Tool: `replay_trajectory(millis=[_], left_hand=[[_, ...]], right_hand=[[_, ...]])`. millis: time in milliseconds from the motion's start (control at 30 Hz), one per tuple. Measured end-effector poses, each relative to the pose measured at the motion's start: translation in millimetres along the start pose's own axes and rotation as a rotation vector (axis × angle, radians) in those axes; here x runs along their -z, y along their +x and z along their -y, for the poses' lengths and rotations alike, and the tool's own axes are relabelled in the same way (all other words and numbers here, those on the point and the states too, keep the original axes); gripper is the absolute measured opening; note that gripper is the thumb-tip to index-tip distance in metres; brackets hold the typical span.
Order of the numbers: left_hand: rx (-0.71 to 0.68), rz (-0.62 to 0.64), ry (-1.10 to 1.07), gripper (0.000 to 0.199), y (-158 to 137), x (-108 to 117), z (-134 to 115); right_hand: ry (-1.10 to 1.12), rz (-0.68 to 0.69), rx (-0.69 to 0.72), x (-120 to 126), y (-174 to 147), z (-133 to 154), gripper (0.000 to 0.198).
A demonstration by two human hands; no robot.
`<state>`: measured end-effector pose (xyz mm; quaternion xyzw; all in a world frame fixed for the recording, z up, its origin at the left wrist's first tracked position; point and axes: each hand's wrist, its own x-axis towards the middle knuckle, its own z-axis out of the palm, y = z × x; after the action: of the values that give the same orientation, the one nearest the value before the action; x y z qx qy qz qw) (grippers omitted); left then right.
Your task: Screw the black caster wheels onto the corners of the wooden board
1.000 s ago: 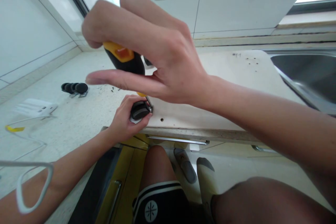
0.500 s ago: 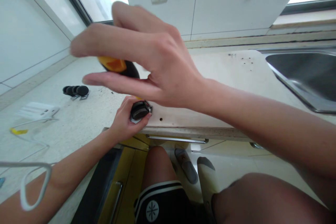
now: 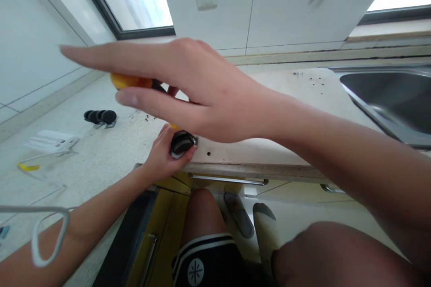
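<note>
My right hand (image 3: pixel 205 85) is in front of the board, holding a yellow-and-black screwdriver (image 3: pixel 129 81) between thumb and stretched fingers. The hand hides most of the handle and the shaft; a yellow bit shows below the palm. Under it, my left hand (image 3: pixel 163 154) grips a black caster wheel (image 3: pixel 182 142) with a metal bracket, pressed against the left front part of a white board (image 3: pixel 289 98). Whether the screwdriver's tip meets a screw cannot be seen. A dark hole (image 3: pixel 208 154) in the board lies just right of the caster.
More black casters (image 3: pixel 100 117) stand on the counter at left, near scattered small screws (image 3: pixel 147 118). A white power strip (image 3: pixel 50 141) with its cable lies further left. A steel sink (image 3: pixel 390 98) is at right. A white cord loop (image 3: pixel 50 237) hangs at lower left.
My right hand has turned on the screwdriver, its curled fingers now straighter and reaching further left. The handle tilts slightly further left. My left hand keeps its hold on the caster.
</note>
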<state>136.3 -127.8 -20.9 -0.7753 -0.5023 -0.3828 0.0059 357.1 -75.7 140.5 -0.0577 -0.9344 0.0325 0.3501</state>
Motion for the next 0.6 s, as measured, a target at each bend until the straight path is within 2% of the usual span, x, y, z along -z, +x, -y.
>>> replay_trajectory(millis=[100,167,267,333,367,433,467,500,533,600], left_hand=[[-0.007,-0.002,-0.006,0.033,0.6,0.1,-1.3],[-0.032,-0.005,-0.022,0.036,0.9,-0.1,-1.8],[-0.063,-0.022,-0.042,0.037,1.4,-0.5,-2.3],[-0.074,-0.024,-0.055,0.037,1.9,-0.6,-3.0],[-0.075,-0.022,-0.060,0.037,2.1,-0.6,-3.4],[-0.071,-0.015,-0.067,0.037,2.5,-0.4,-4.2],[-0.071,-0.013,-0.068,0.037,2.5,-0.4,-4.3],[-0.074,-0.014,-0.069,0.037,2.5,-0.4,-4.2],[-0.077,-0.016,-0.068,0.037,2.4,-0.4,-3.9],[-0.085,-0.018,-0.067,0.037,2.0,-0.5,-3.1]], right_hand=[[-0.083,-0.127,-0.070,0.0,-0.3,-1.3,0.036],[-0.146,-0.171,-0.095,0.9,0.2,-4.5,0.042],[-0.079,-0.069,0.007,2.8,0.2,-9.7,0.088],[-0.035,-0.105,0.021,2.4,-2.0,-11.2,0.098],[-0.041,-0.154,-0.016,1.7,-3.6,-11.4,0.091],[-0.075,-0.236,-0.093,0.9,-6.0,-11.7,0.051],[-0.083,-0.231,-0.108,1.0,-6.6,-12.1,0.032],[-0.072,-0.188,-0.092,1.5,-6.8,-12.9,0.026],[-0.043,-0.129,-0.055,2.1,-6.7,-14.0,0.030],[0.019,-0.072,-0.001,2.9,-6.5,-16.0,0.051]])
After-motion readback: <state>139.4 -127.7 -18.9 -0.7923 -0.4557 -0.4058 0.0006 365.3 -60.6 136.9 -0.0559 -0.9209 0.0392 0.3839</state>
